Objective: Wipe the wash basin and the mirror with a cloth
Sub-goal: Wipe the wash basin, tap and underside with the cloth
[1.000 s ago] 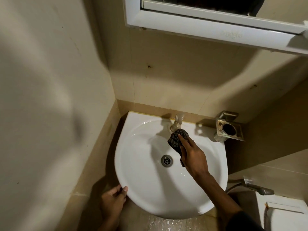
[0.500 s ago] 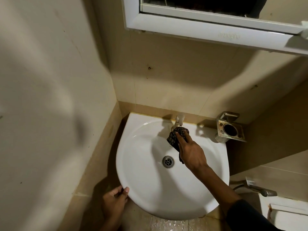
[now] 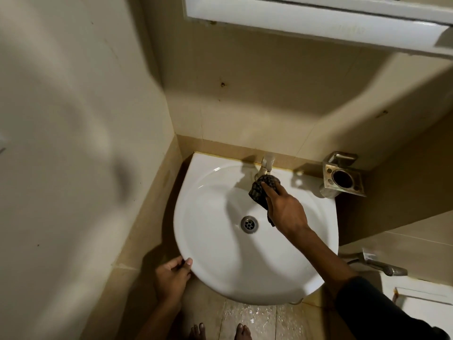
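Wash basin (image 3: 215,266), white, centre frame. Right hand (image 3: 285,209) grasps dark cloth (image 3: 261,190) against tap (image 3: 264,166), upper centre. Left hand (image 3: 171,276), lower left, grips basin rim.

The mirror frame (image 3: 306,23) runs off the top edge, so the glass barely shows, and the tap's (image 3: 266,165) spout is covered by the dark cloth (image 3: 259,192), itself half buried under the right hand (image 3: 285,211). The left hand's (image 3: 171,276) fingertips vanish under the basin's (image 3: 208,241) front-left rim, and two bare feet (image 3: 220,332) are cropped at the bottom edge.
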{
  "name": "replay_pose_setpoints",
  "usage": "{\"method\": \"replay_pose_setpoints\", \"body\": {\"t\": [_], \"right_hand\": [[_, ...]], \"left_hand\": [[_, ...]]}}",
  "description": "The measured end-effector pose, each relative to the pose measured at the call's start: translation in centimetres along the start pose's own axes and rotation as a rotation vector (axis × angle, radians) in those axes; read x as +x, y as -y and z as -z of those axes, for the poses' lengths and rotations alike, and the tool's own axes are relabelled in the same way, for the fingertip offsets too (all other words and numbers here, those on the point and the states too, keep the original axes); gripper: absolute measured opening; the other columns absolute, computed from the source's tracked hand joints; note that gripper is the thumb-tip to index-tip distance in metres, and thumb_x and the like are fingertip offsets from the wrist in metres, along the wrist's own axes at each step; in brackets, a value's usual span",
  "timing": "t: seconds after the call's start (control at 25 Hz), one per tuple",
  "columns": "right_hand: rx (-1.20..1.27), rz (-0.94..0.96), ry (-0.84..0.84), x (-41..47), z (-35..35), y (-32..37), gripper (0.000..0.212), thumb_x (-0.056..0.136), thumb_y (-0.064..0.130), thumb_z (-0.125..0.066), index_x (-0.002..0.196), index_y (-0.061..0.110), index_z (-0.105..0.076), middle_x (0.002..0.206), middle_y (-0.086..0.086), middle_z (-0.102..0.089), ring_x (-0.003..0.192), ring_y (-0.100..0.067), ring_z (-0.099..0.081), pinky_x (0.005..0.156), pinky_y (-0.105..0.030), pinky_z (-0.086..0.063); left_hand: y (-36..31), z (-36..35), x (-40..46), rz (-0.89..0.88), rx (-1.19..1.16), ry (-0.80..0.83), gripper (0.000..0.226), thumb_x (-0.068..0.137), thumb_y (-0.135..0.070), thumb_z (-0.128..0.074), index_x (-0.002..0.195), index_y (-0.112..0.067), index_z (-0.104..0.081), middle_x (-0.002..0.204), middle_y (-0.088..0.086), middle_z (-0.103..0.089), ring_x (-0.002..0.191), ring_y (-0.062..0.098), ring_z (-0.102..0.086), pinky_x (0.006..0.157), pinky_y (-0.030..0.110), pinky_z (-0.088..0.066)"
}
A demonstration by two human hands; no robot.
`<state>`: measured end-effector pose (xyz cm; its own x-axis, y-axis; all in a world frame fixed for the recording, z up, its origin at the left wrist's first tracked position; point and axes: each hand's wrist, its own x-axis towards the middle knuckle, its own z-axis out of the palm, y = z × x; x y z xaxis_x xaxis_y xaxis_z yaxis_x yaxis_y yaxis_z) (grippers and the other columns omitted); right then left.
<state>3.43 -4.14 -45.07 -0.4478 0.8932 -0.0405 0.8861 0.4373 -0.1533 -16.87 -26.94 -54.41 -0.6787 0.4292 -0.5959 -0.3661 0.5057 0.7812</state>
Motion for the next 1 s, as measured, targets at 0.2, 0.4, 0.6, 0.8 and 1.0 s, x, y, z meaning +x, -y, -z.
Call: {"method": "replay_pose_setpoints", "body": {"t": [0.2, 0.4, 0.6, 0.8, 1.0], "right_hand": [[0.049, -0.075, -0.013, 2.0, 0.3, 0.9, 0.068, 0.085, 0.006, -0.062, 0.146, 0.023, -0.04, 0.15, -0.01, -0.04, 0.083, -0.042, -0.066, 0.06, -0.036, -0.051], [0.059, -0.004, -0.014, -0.4, 0.0, 0.1, 0.062, 0.088, 0.008, -0.061, 0.145, 0.024, -0.042, 0.146, -0.013, -0.046, 0.081, -0.042, -0.067, 0.061, -0.041, -0.056], [0.087, -0.015, -0.042, 2.4, 0.5, -0.2, 0.066, 0.082, 0.006, -0.064, 0.142, 0.025, -0.045, 0.143, -0.006, -0.048, 0.088, -0.041, -0.066, 0.066, -0.042, -0.057], [0.12, -0.054, -0.008, 0.4, -0.1, 0.6, 0.055, 0.094, 0.014, -0.053, 0.146, 0.026, -0.04, 0.15, -0.009, -0.04, 0.09, -0.042, -0.065, 0.068, -0.04, -0.055], [0.098, -0.026, 0.017, -0.1, -0.1, -0.3, 0.067, 0.086, 0.009, -0.063, 0.146, 0.029, -0.04, 0.151, -0.006, -0.041, 0.091, -0.038, -0.066, 0.067, -0.04, -0.057]], "left_hand": [[-0.3, 0.3, -0.4, 0.005, 0.036, -0.036, 0.036, 0.082, 0.002, -0.072, 0.117, 0.01, -0.064, 0.09, 0.013, -0.069, 0.07, 0.017, -0.064, 0.055, 0.016, -0.057], [-3.7, -0.3, -0.8, -0.048, 0.203, -0.105, 0.081, 0.075, -0.011, -0.079, 0.146, -0.017, -0.041, 0.136, 0.012, -0.059, 0.117, 0.033, -0.06, 0.096, 0.049, -0.052], [-13.3, -3.6, 3.4, -0.754, 0.935, 0.009, 0.071, 0.09, -0.044, -0.06, 0.152, -0.028, -0.028, 0.159, 0.001, -0.03, 0.145, 0.025, -0.03, 0.112, 0.042, -0.035], [-17.4, -6.8, 9.0, -1.012, 1.522, 0.022, 0.062, 0.098, -0.045, -0.044, 0.153, -0.025, -0.025, 0.161, 0.007, -0.025, 0.145, 0.028, -0.029, 0.119, 0.041, -0.025], [-17.8, -10.0, 10.1, -1.125, 1.697, 0.148, 0.062, 0.097, -0.047, -0.044, 0.152, -0.026, -0.025, 0.161, 0.005, -0.025, 0.145, 0.029, -0.028, 0.116, 0.044, -0.027]]}}
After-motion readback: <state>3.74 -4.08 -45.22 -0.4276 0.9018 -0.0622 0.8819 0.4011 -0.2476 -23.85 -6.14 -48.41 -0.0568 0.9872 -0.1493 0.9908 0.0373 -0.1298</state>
